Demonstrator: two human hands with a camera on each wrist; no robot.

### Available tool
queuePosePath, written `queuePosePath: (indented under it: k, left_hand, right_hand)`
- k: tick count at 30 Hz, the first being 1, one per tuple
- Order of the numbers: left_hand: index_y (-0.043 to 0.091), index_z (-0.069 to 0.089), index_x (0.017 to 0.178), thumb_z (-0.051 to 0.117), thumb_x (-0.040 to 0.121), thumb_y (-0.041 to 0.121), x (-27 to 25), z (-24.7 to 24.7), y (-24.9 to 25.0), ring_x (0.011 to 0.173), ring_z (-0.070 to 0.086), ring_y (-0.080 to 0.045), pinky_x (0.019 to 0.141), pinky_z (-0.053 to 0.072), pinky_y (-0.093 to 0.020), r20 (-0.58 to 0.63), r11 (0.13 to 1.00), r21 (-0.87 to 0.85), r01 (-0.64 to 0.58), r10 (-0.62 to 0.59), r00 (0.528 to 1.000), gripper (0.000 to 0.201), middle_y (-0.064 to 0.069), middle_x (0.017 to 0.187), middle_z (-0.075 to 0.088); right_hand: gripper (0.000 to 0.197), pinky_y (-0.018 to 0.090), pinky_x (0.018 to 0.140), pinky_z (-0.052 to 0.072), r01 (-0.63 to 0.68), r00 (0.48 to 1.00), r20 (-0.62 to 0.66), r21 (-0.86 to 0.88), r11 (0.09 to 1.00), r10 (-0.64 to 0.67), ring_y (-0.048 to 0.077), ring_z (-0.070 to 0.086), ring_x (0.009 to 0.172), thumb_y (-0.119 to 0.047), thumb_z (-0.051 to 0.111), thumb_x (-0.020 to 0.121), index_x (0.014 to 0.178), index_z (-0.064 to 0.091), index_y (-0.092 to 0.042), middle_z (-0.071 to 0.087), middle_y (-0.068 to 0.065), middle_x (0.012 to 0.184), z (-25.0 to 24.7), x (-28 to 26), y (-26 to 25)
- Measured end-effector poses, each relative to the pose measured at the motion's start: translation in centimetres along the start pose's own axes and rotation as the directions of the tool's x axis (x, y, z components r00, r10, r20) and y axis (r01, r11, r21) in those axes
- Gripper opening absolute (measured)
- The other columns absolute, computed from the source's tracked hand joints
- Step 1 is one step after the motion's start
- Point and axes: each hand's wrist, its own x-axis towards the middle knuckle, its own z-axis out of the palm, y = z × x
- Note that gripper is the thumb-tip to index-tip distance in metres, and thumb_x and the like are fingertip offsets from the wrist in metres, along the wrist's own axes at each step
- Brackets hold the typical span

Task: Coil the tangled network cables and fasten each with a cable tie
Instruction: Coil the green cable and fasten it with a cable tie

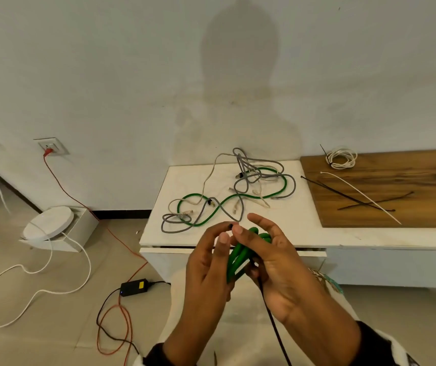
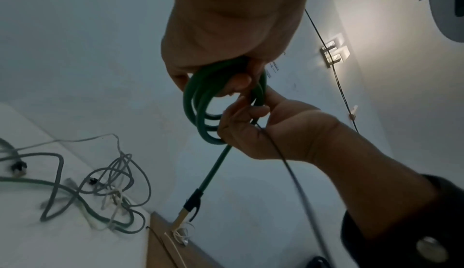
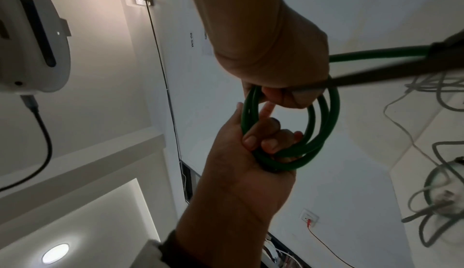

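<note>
Here the green cable (image 1: 238, 256) is gathered into a small coil held in the air in front of the white worktop (image 1: 277, 233), between both hands. The left hand (image 1: 206, 265) curls its fingers through and around the loops, so the turns cannot spring apart. The right hand (image 1: 272, 262) grips the other side of the coil with its lower fingers, and a black cable tie (image 1: 272, 318) hangs down from it, probably being threaded around the bundle. In the head view the coil stands roughly upright, its long axis running away from the person. The remaining cables (image 1: 227, 191) lie tangled on the worktop.
</note>
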Motion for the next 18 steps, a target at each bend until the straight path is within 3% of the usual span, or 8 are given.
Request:
queuePosePath:
  k: [2, 4, 7, 12, 15, 18]
  left_hand:
    - [0.034, 0.066, 0.101, 0.043, 0.085, 0.039, 0.0, 0.0, 0.0, 0.041, 0.046, -0.004, 0.035, 0.032, -0.016, -0.004, 1.000, 0.009, 0.007, -0.007, 1.000, 0.028, 0.005, 0.079, 0.072]
    - [0.040, 0.069, 0.096, 0.045, 0.084, 0.039, 0.0, -0.1, 0.0, 0.040, 0.042, -0.005, 0.035, 0.032, -0.018, 0.004, 1.000, 0.016, 0.018, -0.018, 1.000, 0.028, 0.003, 0.079, 0.073]
    - [0.049, 0.072, 0.085, 0.048, 0.077, 0.044, 0.0, -0.3, 0.1, 0.040, 0.041, -0.005, 0.037, 0.032, -0.021, -0.002, 0.998, -0.025, 0.054, -0.054, 0.999, 0.026, 0.004, 0.075, 0.073]
    - [0.030, 0.076, 0.081, 0.052, 0.075, 0.038, -0.1, -0.6, 0.0, 0.042, 0.045, -0.004, 0.036, 0.033, -0.018, -0.032, 0.997, -0.073, 0.004, -0.006, 0.999, 0.026, -0.001, 0.067, 0.070]
    - [0.028, 0.074, 0.077, 0.054, 0.075, 0.033, 0.0, -0.9, -0.2, 0.045, 0.049, -0.006, 0.038, 0.037, -0.018, -0.069, 0.996, -0.077, -0.048, 0.043, 0.997, 0.021, 0.000, 0.065, 0.069]
    - [0.027, 0.074, 0.073, 0.053, 0.078, 0.031, 0.4, -1.5, -0.5, 0.047, 0.049, -0.006, 0.038, 0.037, -0.019, -0.130, 0.988, -0.136, -0.068, 0.050, 0.990, 0.021, 0.000, 0.066, 0.067]
  right_hand:
    - [0.071, 0.038, 0.077, 0.051, 0.004, 1.000, -0.025, -0.022, 1.000, -0.005, 0.022, 0.062, 0.088, -0.028, 0.077, 0.046, 0.114, 0.056, -0.030, 0.067, 0.010, 0.096, 0.1, 0.0, 0.1]
    - [0.077, 0.032, 0.066, 0.050, 0.001, 0.999, -0.044, -0.049, 0.999, -0.003, 0.022, 0.061, 0.088, -0.031, 0.077, 0.044, 0.117, 0.053, -0.032, 0.063, 0.012, 0.102, 0.1, 0.0, 0.3]
    - [0.087, 0.024, 0.049, 0.043, 0.010, 0.998, -0.060, -0.105, 0.994, -0.017, 0.020, 0.057, 0.080, -0.039, 0.078, 0.040, 0.122, 0.049, -0.033, 0.061, 0.014, 0.097, 0.1, -0.2, 0.4]
    - [0.084, 0.021, 0.044, 0.043, 0.074, 0.996, -0.033, -0.156, 0.985, -0.081, 0.014, 0.053, 0.063, -0.037, 0.075, 0.049, 0.128, 0.044, -0.036, 0.060, 0.007, 0.074, 0.2, -0.6, 0.5]
    - [0.085, 0.020, 0.044, 0.045, 0.095, 0.995, 0.031, -0.198, 0.976, -0.091, 0.007, 0.053, 0.048, -0.036, 0.073, 0.054, 0.131, 0.038, -0.039, 0.062, -0.004, 0.055, -0.1, -0.7, 0.7]
    - [0.087, 0.023, 0.049, 0.048, 0.084, 0.985, 0.161, -0.175, 0.981, -0.055, 0.012, 0.066, 0.061, -0.027, 0.071, 0.061, 0.137, 0.030, -0.040, 0.073, 0.001, 0.073, -0.6, -1.2, 0.4]
